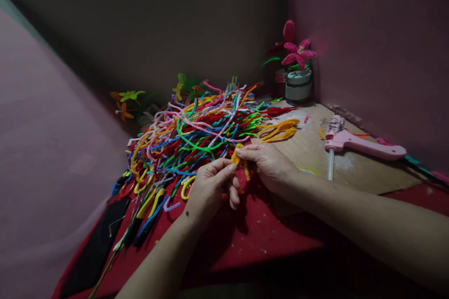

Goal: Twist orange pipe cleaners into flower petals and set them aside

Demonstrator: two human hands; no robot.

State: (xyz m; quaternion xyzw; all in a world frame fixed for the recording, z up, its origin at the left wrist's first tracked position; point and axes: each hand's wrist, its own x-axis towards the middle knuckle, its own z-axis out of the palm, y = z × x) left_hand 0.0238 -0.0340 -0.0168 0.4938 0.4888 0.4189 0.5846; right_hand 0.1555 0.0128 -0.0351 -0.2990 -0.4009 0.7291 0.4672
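Between my two hands is an orange pipe cleaner [237,155], bent into a small looped shape. My left hand [216,182] pinches its lower left part between thumb and forefinger, the other fingers curled below. From the right, my right hand [263,161] grips its upper part with the fingertips, and a short end hangs down under them. Just behind the hands rises a big tangled pile of many-coloured pipe cleaners [196,126]. Several orange looped pipe-cleaner pieces [280,130] lie beyond my right hand on a brown board.
A pink glue gun [365,145] rests on the brown board [358,180] at right. Behind stands a grey pot with a pink flower [299,86]. On the red cloth [259,247] at left are pliers with yellow-black handles [150,208] and a flat black object [96,247].
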